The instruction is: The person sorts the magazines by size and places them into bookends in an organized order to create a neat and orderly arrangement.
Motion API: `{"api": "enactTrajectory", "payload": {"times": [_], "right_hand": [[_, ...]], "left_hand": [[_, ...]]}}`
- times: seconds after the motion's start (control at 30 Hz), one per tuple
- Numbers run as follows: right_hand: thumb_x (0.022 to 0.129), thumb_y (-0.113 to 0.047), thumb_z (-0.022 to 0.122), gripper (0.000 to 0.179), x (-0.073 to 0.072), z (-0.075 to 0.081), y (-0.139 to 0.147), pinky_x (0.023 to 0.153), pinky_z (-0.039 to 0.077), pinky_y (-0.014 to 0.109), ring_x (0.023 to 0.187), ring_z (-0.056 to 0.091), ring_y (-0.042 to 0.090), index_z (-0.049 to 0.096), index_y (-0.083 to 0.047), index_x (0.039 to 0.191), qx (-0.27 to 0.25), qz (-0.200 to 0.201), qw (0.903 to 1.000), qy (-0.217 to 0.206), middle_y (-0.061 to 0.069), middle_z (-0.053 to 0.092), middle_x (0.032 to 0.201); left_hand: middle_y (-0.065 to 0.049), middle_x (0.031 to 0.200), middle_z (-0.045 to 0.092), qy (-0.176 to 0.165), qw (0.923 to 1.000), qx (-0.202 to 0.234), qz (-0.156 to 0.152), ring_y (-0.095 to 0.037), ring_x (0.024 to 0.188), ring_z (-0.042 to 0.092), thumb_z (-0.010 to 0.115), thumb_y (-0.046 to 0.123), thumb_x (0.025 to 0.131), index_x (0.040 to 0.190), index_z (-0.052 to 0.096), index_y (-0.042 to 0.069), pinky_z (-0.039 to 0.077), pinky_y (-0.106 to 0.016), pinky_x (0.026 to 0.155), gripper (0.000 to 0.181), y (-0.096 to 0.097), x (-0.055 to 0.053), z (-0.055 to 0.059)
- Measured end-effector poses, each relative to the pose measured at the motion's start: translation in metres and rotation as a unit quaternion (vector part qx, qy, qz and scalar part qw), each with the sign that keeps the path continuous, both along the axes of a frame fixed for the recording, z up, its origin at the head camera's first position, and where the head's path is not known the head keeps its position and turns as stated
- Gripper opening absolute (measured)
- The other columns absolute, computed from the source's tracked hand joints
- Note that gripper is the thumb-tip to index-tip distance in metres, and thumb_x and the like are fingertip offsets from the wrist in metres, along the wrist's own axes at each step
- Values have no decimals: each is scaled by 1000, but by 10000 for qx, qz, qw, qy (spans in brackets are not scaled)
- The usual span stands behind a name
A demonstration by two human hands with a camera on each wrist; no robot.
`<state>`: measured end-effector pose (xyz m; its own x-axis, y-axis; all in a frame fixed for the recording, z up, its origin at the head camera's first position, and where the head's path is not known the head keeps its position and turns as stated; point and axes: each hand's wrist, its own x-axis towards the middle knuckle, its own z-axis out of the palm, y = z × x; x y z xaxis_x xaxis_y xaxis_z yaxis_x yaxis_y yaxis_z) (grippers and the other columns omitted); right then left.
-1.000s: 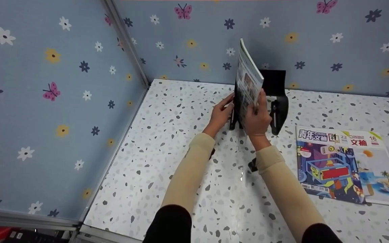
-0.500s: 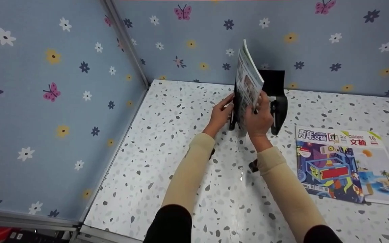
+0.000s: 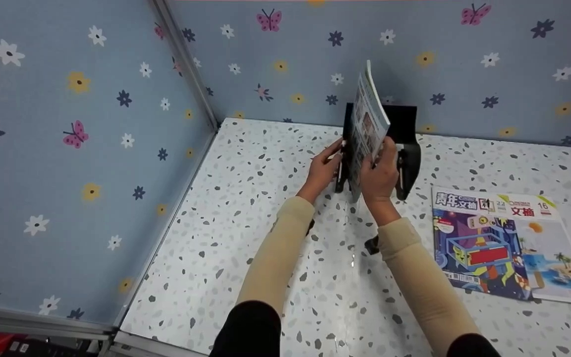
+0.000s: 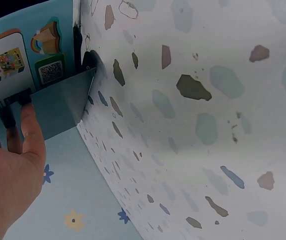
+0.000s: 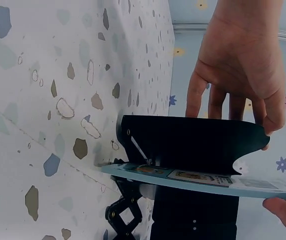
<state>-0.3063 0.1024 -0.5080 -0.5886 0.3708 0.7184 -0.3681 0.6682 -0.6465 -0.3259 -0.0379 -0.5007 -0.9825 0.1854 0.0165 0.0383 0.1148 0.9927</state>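
Observation:
A black extendable bookend [image 3: 405, 124] stands on the table near the back wall, with two upright panels and a folding lattice [image 5: 124, 212] low between them. My left hand [image 3: 321, 172] holds its left panel [image 5: 183, 140], fingers against the outer face and thumb at the near edge. My right hand [image 3: 380, 174] grips a thin magazine [image 3: 366, 116] by its near edge. The magazine stands upright between the panels, leaning slightly. Part of its cover [image 4: 48, 42] shows beyond the panel in the left wrist view. In the right wrist view, the right thumb [image 5: 285, 214] presses against the magazine's edge.
Two magazines lie overlapping on the right of the speckled table [image 3: 206, 248]: a purple-blue one [image 3: 484, 258] and a beach-cover one [image 3: 558, 263]. A small black foot [image 3: 372, 245] shows beside the right sleeve. Flowered walls [image 3: 295, 49] close off the back and left.
The magazine has shifted slightly right and down in my right hand, exposing the top of the left panel behind it. My left hand has stayed nearly in place.

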Motion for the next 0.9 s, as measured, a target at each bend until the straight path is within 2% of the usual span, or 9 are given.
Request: {"api": "enactTrajectory", "payload": {"times": [0.1, 0.27, 0.33, 0.5, 0.53, 0.63, 0.73, 0.77, 0.9], "right_hand": [[90, -6, 60, 42, 0, 0, -1, 54, 44, 51, 67, 57, 39, 45, -16, 128, 1, -48, 10000, 83, 22, 58, 113], [89, -5, 60, 43, 0, 1, -3, 52, 44, 50, 63, 56, 39, 45, -17, 128, 11, -57, 9998, 201, 23, 58, 111], [89, -4, 60, 43, -1, 0, -2, 51, 44, 49, 62, 56, 38, 45, -18, 128, 17, -78, 9997, 233, 23, 58, 110], [88, -3, 59, 45, -2, -5, 0, 50, 45, 47, 61, 58, 36, 45, -18, 128, 57, -54, 9995, 301, 22, 57, 110], [88, -3, 58, 44, -2, -7, 0, 51, 46, 47, 62, 58, 35, 44, -18, 128, 51, -35, 9995, 302, 22, 57, 110], [89, -2, 58, 44, -4, -11, 3, 52, 46, 47, 64, 58, 35, 43, -17, 128, 39, -12, 9995, 324, 23, 56, 112], [88, -2, 59, 46, -8, -11, 4, 51, 44, 47, 61, 55, 35, 43, -17, 128, 84, -79, 9992, 377, 24, 56, 111], [88, -2, 60, 47, -9, -11, 4, 51, 44, 47, 61, 55, 35, 43, -17, 129, 102, -96, 9990, 414, 24, 57, 111], [87, -1, 62, 48, -12, -9, 3, 54, 50, 46, 69, 63, 33, 45, -17, 128, 95, -56, 9986, 513, 22, 57, 108]], "left_hand": [[-2, 150, 44, 17, 10000, 41, 14, -20, 100, 62, 45, 19, 103, 147, 43, 23, 50, -32, 68, 44, -1, -2, -2], [1, 150, 45, 25, 9996, 251, 106, -25, 120, 57, 47, 22, 103, 145, 46, 30, 50, -53, 86, 43, 2, -12, -17], [4, 149, 45, 53, 9997, 216, 140, -23, 118, 58, 47, 25, 103, 144, 46, 34, 48, -56, 89, 42, 3, -16, -26], [8, 147, 47, 172, 9997, -33, 188, -17, 98, 60, 47, 30, 103, 143, 45, 40, 50, -51, 80, 41, 4, -17, -38], [6, 148, 47, 142, 9998, -5, 159, -18, 91, 59, 47, 29, 103, 143, 45, 38, 49, -52, 78, 41, 4, -14, -35], [-1, 149, 46, 132, 9999, 71, 68, -17, 76, 55, 46, 24, 103, 145, 45, 29, 50, -41, 66, 42, 3, -6, -22], [-6, 149, 46, 92, 9999, 129, 46, -14, 73, 53, 46, 18, 103, 146, 45, 21, 49, -34, 63, 43, 2, 0, -7], [-4, 148, 47, 116, 9999, 84, 66, -12, 77, 55, 46, 18, 103, 146, 45, 20, 49, -31, 64, 43, 2, 1, -6], [-1, 147, 48, 72, 9998, 65, 170, -11, 89, 60, 47, 18, 102, 145, 46, 23, 52, -46, 78, 43, 1, -1, -3]]}}
